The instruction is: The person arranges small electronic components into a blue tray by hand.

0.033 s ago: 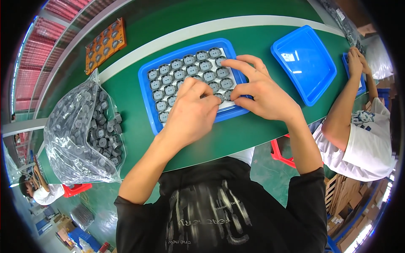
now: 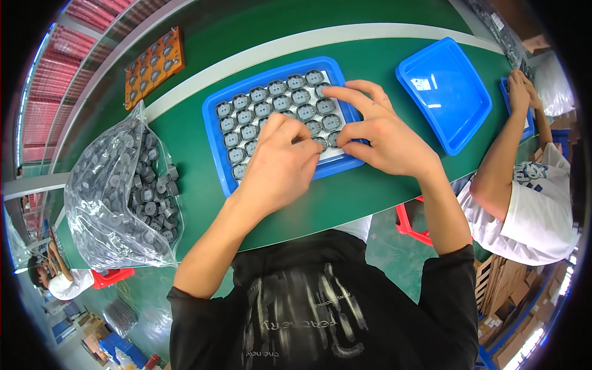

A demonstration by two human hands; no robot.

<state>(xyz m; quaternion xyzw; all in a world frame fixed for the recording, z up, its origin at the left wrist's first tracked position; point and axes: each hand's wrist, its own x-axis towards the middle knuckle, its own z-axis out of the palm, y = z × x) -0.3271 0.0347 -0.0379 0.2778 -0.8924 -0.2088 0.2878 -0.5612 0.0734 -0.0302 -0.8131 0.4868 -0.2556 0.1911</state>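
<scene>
While grey, rounded-square parts (image 2: 280, 102) line the blue tray (image 2: 214, 135) in rows at twelve o'clock, the left hand (image 2: 280, 163) curls, any hold hidden; the right hand (image 2: 388, 132), half-open, touches three-o'clock-side parts; nothing has visibly shifted.

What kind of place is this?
Probably a factory workshop: small grey parts lie in rows in a blue tray, a clear bag holds lots of grey pieces, and another person is at the green bench too.

The black short-sleeved shirt (image 2: 333, 296) has a pale, streaky print (image 2: 303, 308) on its front.
</scene>
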